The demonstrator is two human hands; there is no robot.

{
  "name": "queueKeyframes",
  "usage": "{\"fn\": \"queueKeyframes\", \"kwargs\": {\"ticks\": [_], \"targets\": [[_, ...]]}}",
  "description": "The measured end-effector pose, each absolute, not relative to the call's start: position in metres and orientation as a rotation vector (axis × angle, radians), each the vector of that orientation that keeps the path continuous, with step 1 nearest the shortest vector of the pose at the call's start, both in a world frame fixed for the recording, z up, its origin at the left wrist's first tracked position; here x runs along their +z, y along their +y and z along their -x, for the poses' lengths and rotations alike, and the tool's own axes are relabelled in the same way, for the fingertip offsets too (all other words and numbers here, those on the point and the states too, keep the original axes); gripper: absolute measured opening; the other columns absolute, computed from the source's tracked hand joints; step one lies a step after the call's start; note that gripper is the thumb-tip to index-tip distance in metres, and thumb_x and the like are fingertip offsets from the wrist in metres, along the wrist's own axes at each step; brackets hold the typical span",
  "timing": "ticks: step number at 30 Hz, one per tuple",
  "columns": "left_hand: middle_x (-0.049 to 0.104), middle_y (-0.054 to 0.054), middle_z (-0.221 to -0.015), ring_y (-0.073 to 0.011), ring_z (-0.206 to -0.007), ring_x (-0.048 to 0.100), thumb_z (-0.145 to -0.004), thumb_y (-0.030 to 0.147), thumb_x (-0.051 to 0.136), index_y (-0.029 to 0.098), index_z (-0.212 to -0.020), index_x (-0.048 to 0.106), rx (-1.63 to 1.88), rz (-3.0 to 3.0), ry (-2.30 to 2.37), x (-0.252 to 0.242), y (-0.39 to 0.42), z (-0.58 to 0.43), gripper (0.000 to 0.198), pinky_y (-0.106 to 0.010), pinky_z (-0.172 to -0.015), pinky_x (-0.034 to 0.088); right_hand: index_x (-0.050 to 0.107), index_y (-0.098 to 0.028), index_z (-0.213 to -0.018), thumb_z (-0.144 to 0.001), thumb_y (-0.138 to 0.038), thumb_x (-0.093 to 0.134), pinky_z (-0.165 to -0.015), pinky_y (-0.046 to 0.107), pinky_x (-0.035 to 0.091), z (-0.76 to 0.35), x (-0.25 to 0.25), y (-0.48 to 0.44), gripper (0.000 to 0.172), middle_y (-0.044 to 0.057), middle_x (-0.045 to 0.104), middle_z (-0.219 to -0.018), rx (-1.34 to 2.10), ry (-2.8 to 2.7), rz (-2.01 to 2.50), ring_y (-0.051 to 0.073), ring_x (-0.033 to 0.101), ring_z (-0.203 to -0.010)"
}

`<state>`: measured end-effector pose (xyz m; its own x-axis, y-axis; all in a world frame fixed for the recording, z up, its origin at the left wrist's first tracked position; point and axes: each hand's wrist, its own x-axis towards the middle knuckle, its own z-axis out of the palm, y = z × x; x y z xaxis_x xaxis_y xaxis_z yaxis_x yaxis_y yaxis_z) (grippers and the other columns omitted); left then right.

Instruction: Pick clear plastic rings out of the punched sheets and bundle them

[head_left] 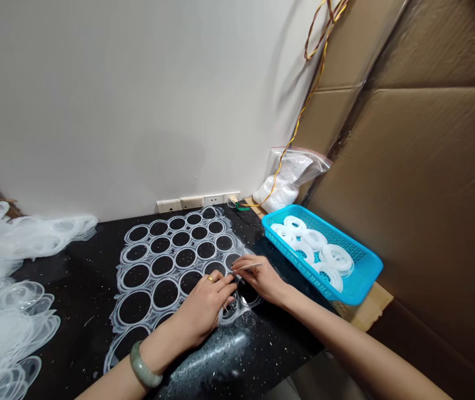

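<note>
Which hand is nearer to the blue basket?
Right. The right hand, pinching a thin stick, sits just left of the basket; the left hand rests farther left, on the holed plastic sheet.

Open lane: bare black speckled tabletop (pixel 83 283) left of clear plastic sheet with round cut-outs (pixel 166 261), and along near edge. Far left blocked by heaps of clear plastic shells (pixel 8 316). Right side tight: blue plastic basket of white rings (pixel 360 286) near right hand (pixel 262 278), thin pale stick (pixel 249 267) in its grip; brown cardboard wall (pixel 429 194) behind basket. Back closed by white wall (pixel 137 111), zip bag of white pieces (pixel 287 178), dangling yellow-red wire (pixel 306 97).
</note>
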<state>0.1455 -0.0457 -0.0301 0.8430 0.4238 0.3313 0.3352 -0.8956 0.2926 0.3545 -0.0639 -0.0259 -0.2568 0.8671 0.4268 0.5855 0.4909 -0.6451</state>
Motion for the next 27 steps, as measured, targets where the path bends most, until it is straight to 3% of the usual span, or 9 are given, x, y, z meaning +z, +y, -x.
{"fn": "queueKeyframes", "kwargs": {"ticks": [9,13,16,21,27], "targets": [[0.062,-0.010,-0.129,-0.0261,-0.102,0.055,-0.098,0.021,0.046,0.017,-0.125,0.061,0.516,-2.855,0.554,-0.020,-0.050,-0.144,0.031,-0.043,-0.083,0.048,0.071,-0.018,-0.105,-0.086,-0.011,0.060,-0.080,0.028,0.052,-0.352,-0.017,-0.061,0.023,0.010,0.072,-0.102,-0.062,-2.274,1.470,0.021,0.066,-0.094],[0.060,-0.009,-0.133,-0.0250,-0.102,0.055,-0.100,0.022,0.041,0.018,-0.125,0.061,0.510,-2.840,0.572,-0.025,-0.053,-0.142,0.033,-0.043,-0.085,0.049,0.071,-0.020,-0.105,-0.085,-0.006,0.054,-0.077,0.027,0.051,-0.362,0.002,-0.039,0.030,0.009,0.073,-0.103,-0.206,-2.066,1.624,0.021,0.067,-0.093],[0.057,-0.009,-0.136,-0.0251,-0.107,0.055,-0.100,0.023,0.041,0.018,-0.128,0.059,0.539,-2.821,0.603,-0.035,-0.055,-0.141,0.033,-0.044,-0.089,0.049,0.072,-0.019,-0.104,-0.090,-0.011,0.050,-0.077,0.028,0.051,-0.372,0.017,-0.021,0.027,0.009,0.073,-0.103,-0.295,-1.781,1.615,0.021,0.068,-0.089],[0.050,-0.012,-0.143,-0.0261,-0.128,0.049,-0.100,0.023,0.040,0.015,-0.133,0.055,0.481,-2.791,0.629,-0.039,-0.065,-0.138,0.037,-0.046,-0.104,0.044,0.075,-0.013,-0.088,-0.092,-0.033,0.050,-0.066,0.029,0.051,-0.380,0.030,-0.007,0.033,0.010,0.074,-0.080,-0.158,-1.459,1.470,0.022,0.069,-0.071],[0.043,-0.013,-0.148,-0.0252,-0.140,0.035,-0.100,0.021,0.038,0.014,-0.138,0.050,0.362,-2.728,0.603,-0.013,-0.081,-0.127,0.041,-0.044,-0.113,0.037,0.076,-0.009,-0.088,-0.088,-0.050,0.052,-0.052,0.029,0.045,-0.392,0.045,-0.006,0.047,0.005,0.063,-0.048,-0.117,-1.173,1.429,0.018,0.058,-0.043]]}}
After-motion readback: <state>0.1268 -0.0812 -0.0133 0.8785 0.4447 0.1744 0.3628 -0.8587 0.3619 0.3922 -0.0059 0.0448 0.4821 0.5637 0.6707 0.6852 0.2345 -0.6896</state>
